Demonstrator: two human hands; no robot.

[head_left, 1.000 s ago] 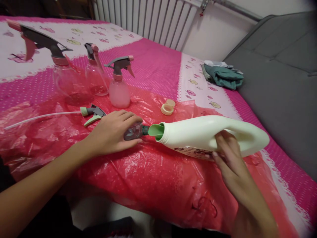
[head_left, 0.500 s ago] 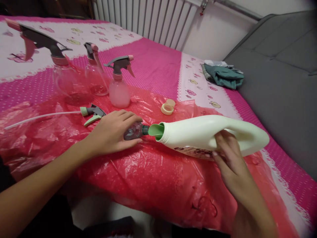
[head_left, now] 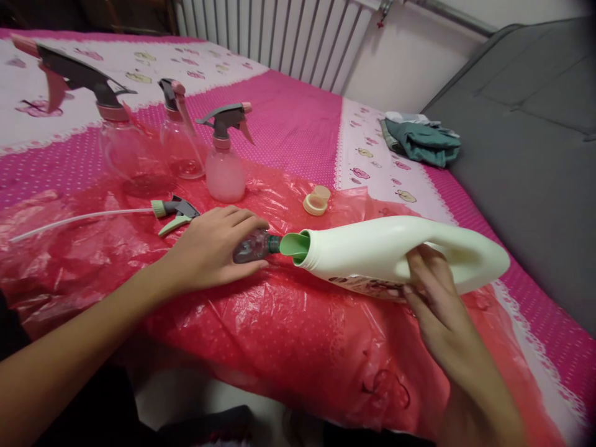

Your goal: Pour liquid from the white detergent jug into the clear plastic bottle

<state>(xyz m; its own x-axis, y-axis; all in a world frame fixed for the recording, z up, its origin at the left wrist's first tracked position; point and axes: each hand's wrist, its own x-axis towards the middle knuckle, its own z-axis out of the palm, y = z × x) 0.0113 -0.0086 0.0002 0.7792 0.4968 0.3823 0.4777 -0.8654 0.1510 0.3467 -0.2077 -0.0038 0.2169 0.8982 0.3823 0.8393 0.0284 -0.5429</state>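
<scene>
L hand clasps clear btl (fingers curled round it); R hand grips pale jug, fingers hooked thru handle.

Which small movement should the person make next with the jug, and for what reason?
Perhaps the right hand should tilt the jug slightly more, while the left hand steadies the bottle. The green spout appears right at the bottle's neck, and I see no stream between them.
</scene>
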